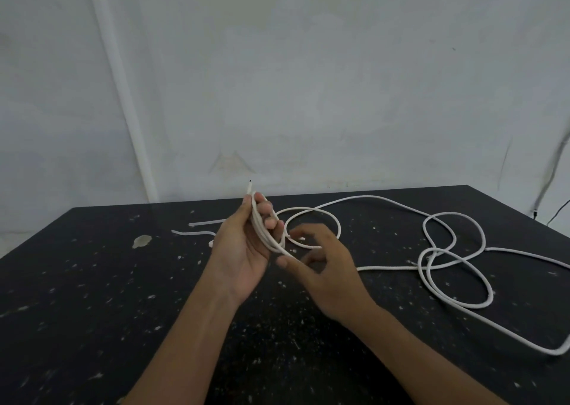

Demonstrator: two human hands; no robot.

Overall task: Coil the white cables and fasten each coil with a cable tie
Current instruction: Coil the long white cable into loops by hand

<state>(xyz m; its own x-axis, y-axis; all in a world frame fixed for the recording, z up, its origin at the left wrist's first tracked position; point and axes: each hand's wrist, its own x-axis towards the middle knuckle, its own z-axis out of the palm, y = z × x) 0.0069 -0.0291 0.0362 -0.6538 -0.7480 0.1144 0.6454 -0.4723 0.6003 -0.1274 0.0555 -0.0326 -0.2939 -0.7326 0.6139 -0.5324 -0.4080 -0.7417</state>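
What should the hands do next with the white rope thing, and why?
Probably the right hand should draw in more slack and lay one more loop onto the coil that the left hand grips. That coil has only a few turns, and most of the white cable lies in loose loops on the black table, so it seems too soon for the cable ties.

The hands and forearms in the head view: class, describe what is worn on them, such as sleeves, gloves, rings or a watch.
Both are bare. The left hand and right hand wear no gloves, and no rings show on the fingers in view. No watch, band or bracelet shows at either wrist. Both forearms run uncovered to the bottom edge of the picture, with no sleeve in sight. No markings show.
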